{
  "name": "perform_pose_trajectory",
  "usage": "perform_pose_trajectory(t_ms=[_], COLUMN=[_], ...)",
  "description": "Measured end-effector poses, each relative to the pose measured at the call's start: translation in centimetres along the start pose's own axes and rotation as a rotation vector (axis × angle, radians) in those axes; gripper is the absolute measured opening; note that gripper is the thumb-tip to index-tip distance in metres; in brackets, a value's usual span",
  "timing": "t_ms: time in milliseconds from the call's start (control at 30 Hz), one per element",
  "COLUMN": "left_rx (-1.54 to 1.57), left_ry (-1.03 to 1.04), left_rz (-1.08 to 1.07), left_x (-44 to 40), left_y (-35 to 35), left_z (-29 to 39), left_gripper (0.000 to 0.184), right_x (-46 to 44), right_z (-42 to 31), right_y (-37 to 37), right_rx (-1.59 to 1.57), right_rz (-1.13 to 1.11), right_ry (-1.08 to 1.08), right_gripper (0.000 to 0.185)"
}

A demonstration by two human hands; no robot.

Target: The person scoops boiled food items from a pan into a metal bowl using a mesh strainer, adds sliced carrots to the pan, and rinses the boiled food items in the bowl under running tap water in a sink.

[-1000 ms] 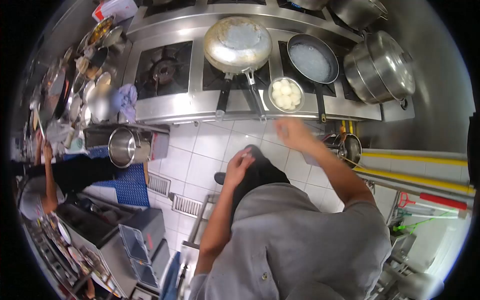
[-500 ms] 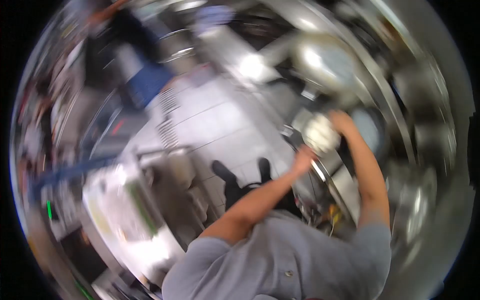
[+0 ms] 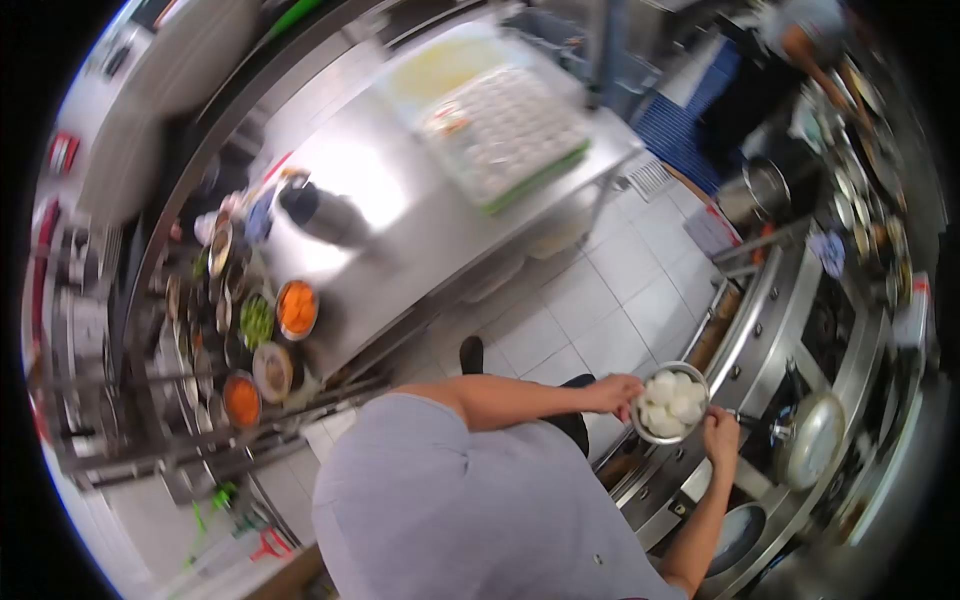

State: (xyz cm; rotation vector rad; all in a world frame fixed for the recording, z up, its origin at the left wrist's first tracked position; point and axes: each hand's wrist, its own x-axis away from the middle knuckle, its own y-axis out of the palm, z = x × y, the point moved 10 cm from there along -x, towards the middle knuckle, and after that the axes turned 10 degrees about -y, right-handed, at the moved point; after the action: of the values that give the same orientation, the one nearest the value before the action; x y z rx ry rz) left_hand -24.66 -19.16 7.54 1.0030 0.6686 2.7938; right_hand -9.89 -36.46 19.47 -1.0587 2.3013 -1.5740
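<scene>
Left fingers (image 3: 627, 392) and right fingers (image 3: 713, 417) gripping a metal bowl (image 3: 645, 432), white balls (image 3: 671, 398) inside, orange pieces (image 3: 297, 307) in another bowl (image 3: 301, 338)

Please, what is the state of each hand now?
Left hand: closed, holding the bowl of white pieces by its rim.
Right hand: closed, holding the same bowl's opposite side.

The head view looks steeply down past a grey cloth shirt (image 3: 470, 500), close below, towards a rectangular silver steel table (image 3: 395, 270)
</scene>
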Motion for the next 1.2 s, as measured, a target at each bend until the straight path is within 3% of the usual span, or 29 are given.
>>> perform_pose_trajectory(t_ms=[167,367,433,533,600,633,667,700,733,867,933,1033,1200], left_rx=[-0.036,0.237,0.356,0.363,0.438,0.516,0.523,0.845,1.163,1.139,1.085,1.164,0.987], left_ry=[0.173,0.245,0.211,0.182,0.275,0.374,0.359,0.451,0.539,0.563,0.792,0.899,0.708], left_rz=[0.473,0.824,0.861,1.089,1.190,1.283,1.267,1.313,1.341,1.522,1.650,1.622,1.603], left_x=[19.0,34.7,36.7,42.7,46.0,48.1,48.6,51.0,52.8,55.5,57.0,56.9,57.7], left_y=[-18.0,-35.1,-38.9,-42.8,-44.2,-43.9,-43.0,-41.6,-40.7,-41.8,-42.9,-43.8,-39.0], left_z=[4.0,-1.9,-5.6,-7.6,-9.9,-11.0,-12.1,-13.6,-15.5,-19.4,-19.2,-20.0,-21.7], left_gripper=[0.036,0.037,0.037,0.037,0.037,0.037,0.037,0.035,0.032,0.031,0.023,0.018,0.021], right_x=[-9.3,-16.7,-18.3,-19.7,-18.9,-17.5,-16.1,-14.8,-14.1,-9.5,-6.2,-3.7,-0.9], right_z=[-22.9,-47.3,-53.1,-59.2,-60.2,-60.1,-61.3,-62.8,-61.6,-57.7,-57.0,-55.4,-52.5], right_y=[7.5,20.9,25.6,29.7,30.0,30.1,28.3,26.6,27.9,31.9,32.9,33.1,31.4], right_rx=[-0.119,-0.120,-0.064,-0.078,-0.362,-0.351,-0.350,-0.355,-0.486,-0.539,-0.540,-0.502,-0.547], right_rz=[-0.027,-0.162,-0.207,-0.189,-0.220,-0.230,-0.092,0.057,-0.075,-0.225,-0.349,-0.348,-0.351], right_ry=[-0.346,-0.681,-0.758,-0.798,-0.551,-0.530,-0.663,-0.801,-0.681,-0.615,-0.573,-0.569,-0.495], right_gripper=[0.027,0.026,0.027,0.026,0.024,0.024,0.023,0.023,0.021,0.020,0.020,0.020,0.025])
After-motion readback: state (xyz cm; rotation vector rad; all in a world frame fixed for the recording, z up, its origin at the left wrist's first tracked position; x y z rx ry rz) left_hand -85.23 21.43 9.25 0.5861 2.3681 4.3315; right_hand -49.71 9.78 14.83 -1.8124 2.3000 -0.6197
